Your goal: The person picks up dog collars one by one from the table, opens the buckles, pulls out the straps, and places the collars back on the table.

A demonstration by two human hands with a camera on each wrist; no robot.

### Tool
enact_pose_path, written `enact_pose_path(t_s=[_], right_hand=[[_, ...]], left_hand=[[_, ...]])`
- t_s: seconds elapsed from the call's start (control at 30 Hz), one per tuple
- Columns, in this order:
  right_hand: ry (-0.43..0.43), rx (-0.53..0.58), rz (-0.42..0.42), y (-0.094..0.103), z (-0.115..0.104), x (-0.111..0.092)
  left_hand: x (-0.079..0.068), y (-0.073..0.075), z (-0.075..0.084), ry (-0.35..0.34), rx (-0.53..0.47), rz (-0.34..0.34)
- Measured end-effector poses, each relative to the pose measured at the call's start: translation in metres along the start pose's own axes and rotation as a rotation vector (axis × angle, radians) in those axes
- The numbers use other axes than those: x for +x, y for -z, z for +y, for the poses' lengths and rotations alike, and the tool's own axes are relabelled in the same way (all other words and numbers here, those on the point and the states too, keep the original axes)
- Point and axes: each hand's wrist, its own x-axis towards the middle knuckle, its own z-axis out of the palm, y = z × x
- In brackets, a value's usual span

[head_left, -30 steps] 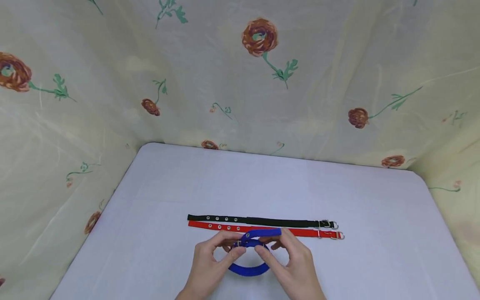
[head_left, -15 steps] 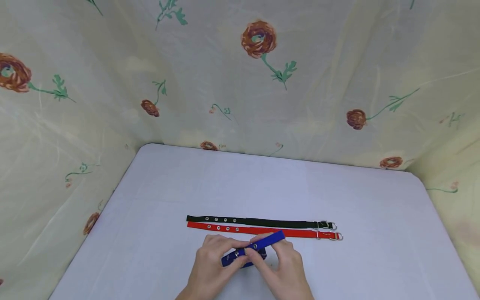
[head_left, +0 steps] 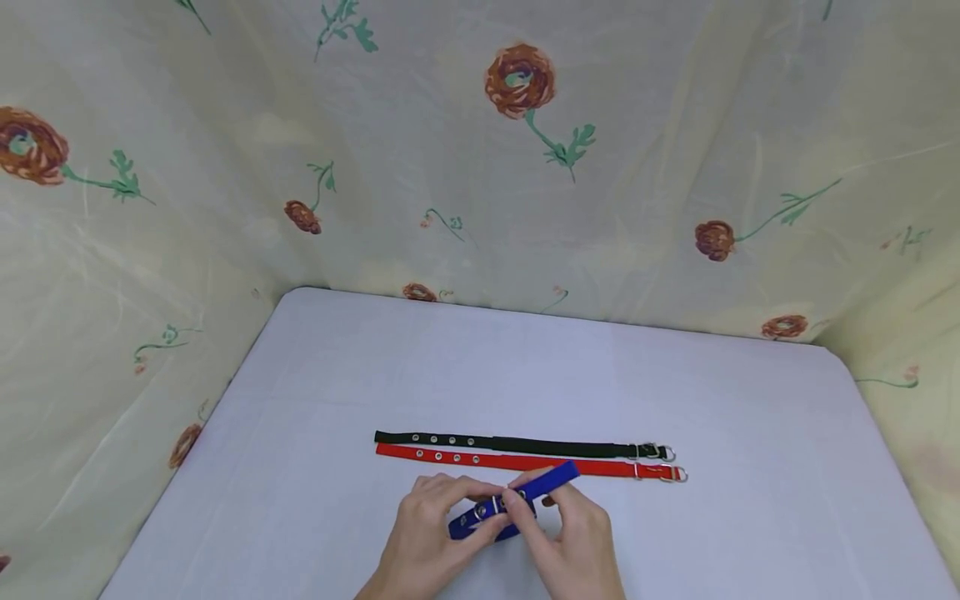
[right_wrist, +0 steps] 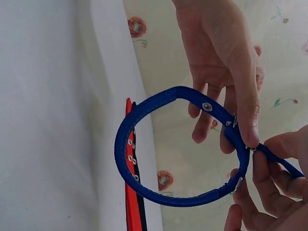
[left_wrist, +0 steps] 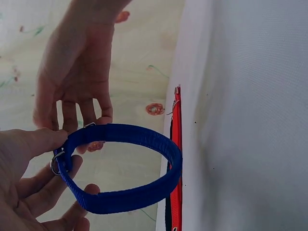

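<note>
A blue buckle collar with metal eyelets is bent into a loop above the near part of the table. My left hand pinches it beside the buckle. My right hand pinches the strap close by, thumb on top, and the strap's free end sticks out past its fingers to the upper right. In the left wrist view the padded blue loop hangs in the air with a D-ring near my left fingers. From the right wrist, an eyelet shows on the band near the buckle.
Behind the hands a black collar and a red collar lie stretched out side by side, buckles to the right. They rest on a white-covered table. Flower-patterned cloth surrounds its back and sides.
The blue loop has tilted from facing the head camera to nearly edge-on. My right hand has moved in closer to the left, and the strap's free end now slants up to the right.
</note>
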Motion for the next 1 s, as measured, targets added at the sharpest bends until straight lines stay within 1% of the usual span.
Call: enact_pose_path(t_s=[0.1,0.2,0.27,0.37,0.43,0.5,0.6,0.7,0.8,0.9,1.0], right_hand=[[-0.065,-0.008,-0.032,0.001,-0.002,0.000],[-0.077,-0.012,-0.037,0.001,-0.003,0.000],[-0.062,-0.013,-0.028,0.001,-0.002,0.000],[-0.015,0.006,-0.011,-0.001,0.001,0.000],[0.019,0.024,-0.011,-0.001,0.002,0.000],[0.037,0.036,-0.027,0.000,0.003,0.001],[0.034,0.050,-0.065,0.002,0.004,0.003],[-0.005,0.073,-0.115,0.005,0.005,0.005],[-0.068,0.128,-0.177,0.007,0.004,0.008],[-0.123,0.171,-0.237,0.008,0.004,0.010],[-0.140,0.184,-0.283,0.010,0.005,0.010]], left_hand=[[0.000,0.001,0.001,0.028,0.010,-0.028],[0.000,0.001,0.002,0.047,0.007,-0.040],[0.000,0.000,0.003,0.051,0.001,-0.033],[0.000,0.000,0.003,0.056,-0.014,-0.017],[0.000,-0.001,0.002,0.069,-0.041,-0.012],[0.001,-0.002,0.001,0.090,-0.094,-0.015],[0.002,-0.002,-0.002,0.138,-0.215,-0.047],[0.003,-0.003,-0.006,0.221,-0.333,-0.105],[0.004,-0.003,-0.008,0.302,-0.407,-0.156],[0.004,-0.002,-0.010,0.355,-0.472,-0.193],[0.005,0.000,-0.011,0.403,-0.555,-0.230]])
